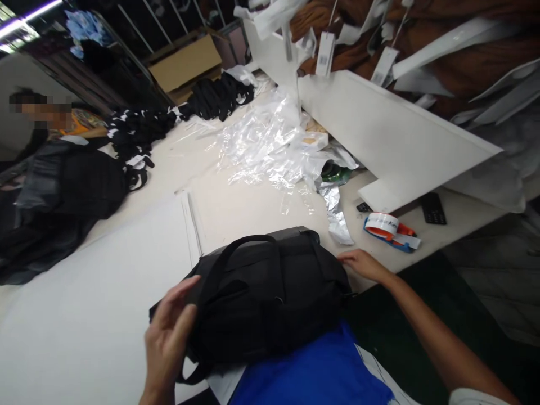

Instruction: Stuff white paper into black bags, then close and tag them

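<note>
Blue cloth [312, 374] adjoins a black bag [295, 275], which lies at the near edge of the bench [236, 205]. Left hand [166, 323]: fingers and thumb apart, at the bag's left end. Right hand [365, 264]: at the opposite end, grip indeterminable. Tape roll [382, 225]: farther right, near the same edge.

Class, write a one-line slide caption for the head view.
Left hand and right hand at opposite ends of a black duffel bag.

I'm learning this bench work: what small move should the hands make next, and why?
Perhaps close the left hand on the black bag: that hand looks open at one end, while the right hand is at the other, so both could steady it.
</note>
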A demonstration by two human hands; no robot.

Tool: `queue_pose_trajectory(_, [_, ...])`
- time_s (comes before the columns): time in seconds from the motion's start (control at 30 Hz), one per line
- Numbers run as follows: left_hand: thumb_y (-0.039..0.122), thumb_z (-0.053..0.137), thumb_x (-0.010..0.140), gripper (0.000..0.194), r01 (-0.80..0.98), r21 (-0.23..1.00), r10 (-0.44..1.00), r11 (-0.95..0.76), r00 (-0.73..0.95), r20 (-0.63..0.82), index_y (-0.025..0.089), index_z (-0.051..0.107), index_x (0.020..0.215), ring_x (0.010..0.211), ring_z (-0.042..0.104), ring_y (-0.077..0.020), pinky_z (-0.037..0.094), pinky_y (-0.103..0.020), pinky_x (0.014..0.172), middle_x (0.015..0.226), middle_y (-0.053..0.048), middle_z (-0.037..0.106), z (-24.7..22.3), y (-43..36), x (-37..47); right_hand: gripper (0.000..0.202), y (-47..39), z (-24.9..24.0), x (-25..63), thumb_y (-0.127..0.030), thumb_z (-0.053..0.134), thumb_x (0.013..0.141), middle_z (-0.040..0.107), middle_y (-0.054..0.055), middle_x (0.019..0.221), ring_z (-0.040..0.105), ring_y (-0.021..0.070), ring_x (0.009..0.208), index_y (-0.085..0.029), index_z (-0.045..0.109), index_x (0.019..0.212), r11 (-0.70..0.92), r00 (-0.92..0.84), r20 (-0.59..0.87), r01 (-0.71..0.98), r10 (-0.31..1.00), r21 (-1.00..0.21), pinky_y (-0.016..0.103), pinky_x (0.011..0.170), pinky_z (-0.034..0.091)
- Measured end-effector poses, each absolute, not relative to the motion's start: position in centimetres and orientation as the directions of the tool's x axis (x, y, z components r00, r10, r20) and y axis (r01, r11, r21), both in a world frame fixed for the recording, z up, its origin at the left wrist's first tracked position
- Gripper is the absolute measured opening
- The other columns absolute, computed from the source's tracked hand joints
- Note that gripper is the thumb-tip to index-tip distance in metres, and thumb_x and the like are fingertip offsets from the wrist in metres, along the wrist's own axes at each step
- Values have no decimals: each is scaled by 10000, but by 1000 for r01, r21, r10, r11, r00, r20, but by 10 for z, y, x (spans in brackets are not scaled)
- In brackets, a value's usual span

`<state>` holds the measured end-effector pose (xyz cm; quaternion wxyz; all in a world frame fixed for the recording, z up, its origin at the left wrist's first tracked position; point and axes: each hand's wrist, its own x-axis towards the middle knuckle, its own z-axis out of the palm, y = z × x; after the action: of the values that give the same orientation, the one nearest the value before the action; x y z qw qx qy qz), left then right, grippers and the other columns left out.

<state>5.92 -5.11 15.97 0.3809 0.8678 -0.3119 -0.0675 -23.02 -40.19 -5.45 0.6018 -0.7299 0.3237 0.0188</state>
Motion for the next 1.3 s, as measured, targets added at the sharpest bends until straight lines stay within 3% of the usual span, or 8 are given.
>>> queue_pose_trajectory(0.1, [441, 674, 833, 585, -775, 572, -955, -269, 293, -51, 255, 525, 1367, 1322, 493, -317, 459, -482, 1081, 1433, -129, 521, 166, -93, 13, 323, -441, -29, -192, -290, 481, 907, 701, 62, 1139, 643, 253, 1047, -218, 696, 1137, -292, 700, -210, -524, -682, -800, 391, 945, 497])
queue_pose_trajectory(0.2, [366, 688, 822, 716, -936, 344, -991, -73, 31, -127, 266, 400, 1470, 1384, 401, -350, 369, -587, 1121, 1517, -126, 421, 150, -127, -18, 325, -451, -16, -130, -176, 457, 928, 673, 44, 1200, 598, 221, 1109, -230, 699, 1139, -569, 868, -19, -342, -496, -748, 355, 981, 461])
queue_pose_trajectory(0.4, [532, 754, 699, 960, -979, 205, -956, -25, -36, -290, 279, 313, 1514, 1305, 448, -431, 243, -695, 1119, 1535, -144, 387, 128, -156, -34, 430, -448, -25, -45, -48, 545, 794, 693, 36, 1161, 613, 234, 1073, -254, 722, 1127, -813, 952, -305, -166, 15, -558, 280, 851, 462])
queue_pose_trajectory(0.6, [449, 807, 649, 1054, -983, 180, -947, -39, -21, -320, 289, 253, 1531, 1414, 301, -440, 202, -682, 1133, 1582, -150, 293, 134, -139, -32, 514, -465, -27, -43, -22, 574, 666, 713, 77, 1056, 642, 243, 953, -192, 724, 1126, -858, 907, -390, -69, 158, -508, 263, 739, 446])
queue_pose_trajectory(0.87, [330, 767, 671, 1136, -962, 266, -862, -56, -88, -499, 301, 61, 1561, 1433, 306, -389, 331, -620, 1105, 1609, -145, 208, 166, -125, -7, 398, -494, -36, -42, -140, 642, 669, 714, 41, 923, 634, 189, 800, -137, 730, 1058, -658, 843, -485, -230, 233, -717, 229, 685, 448])
queue_pose_trajectory(1.0, [134, 642, 750, 958, -1000, 19, -936, -18, 10, -351, 347, 155, 1547, 1359, 429, -375, 366, -602, 1077, 1563, -120, 345, 138, -116, -13, 410, -488, -31, -41, -110, 628, 646, 705, 26, 875, 620, 193, 765, -159, 730, 1040, -721, 855, -467, -175, 226, -670, 249, 654, 425])
queue_pose_trajectory(1.1, [28, 503, 801, 717, -993, -121, -993, -7, 22, -116, 276, 407, 1467, 1260, 529, -327, 401, -515, 1065, 1417, -94, 547, 114, -106, -19, 321, -477, -26, -47, -83, 598, 701, 690, 57, 894, 603, 209, 791, -173, 742, 972, -833, 899, -350, 29, 263, -552, 277, 656, 392])
queue_pose_trajectory(1.3, [32, 391, 834, 403, -992, 99, -982, -73, 89, 167, 176, 635, 1120, 970, 622, -242, 523, -332, 825, 973, -86, 695, 115, -102, -9, 236, -480, -20, -68, -63, 489, 868, 622, 71, 857, 530, 214, 862, -184, 689, 835, -899, 942, -119, 252, 312, -358, 292, 658, 350])
